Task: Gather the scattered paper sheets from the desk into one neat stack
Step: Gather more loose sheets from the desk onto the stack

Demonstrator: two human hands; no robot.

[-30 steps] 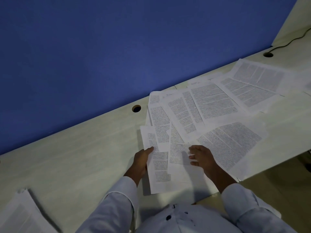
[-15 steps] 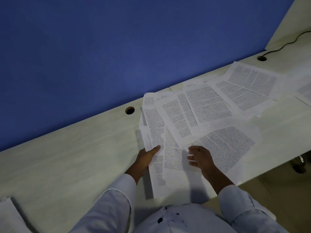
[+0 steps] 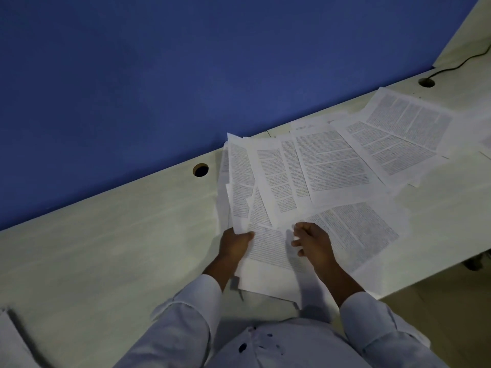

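The paper sheets (image 3: 329,168) lie fanned and overlapping across the right half of the pale counter (image 3: 127,248). They run from in front of the person out toward the far right end, with their upper edges close against the blue partition (image 3: 186,75). The left hand (image 3: 235,245) has its grip closed on the left edge of the nearest few sheets. Its thumb lies on the printed side and its fingers are tucked beneath. That edge is raised off the counter, so the sheets curl upward toward the partition.

The right hand (image 3: 314,241) sits just beside it over the same bundle, fingers bent inward and apart from the left thumb. This hand is blurred, and I cannot tell whether its grip pinches a sheet or only rests on the paper.

Both arms wear white sleeves (image 3: 186,314). A round cable hole (image 3: 200,170) sits in the counter just left of the sheets. A second hole (image 3: 426,82) at the far right takes a black cable (image 3: 462,62). A separate pile of paper (image 3: 10,338) shows at the counter's lower left corner, well apart from the rest.
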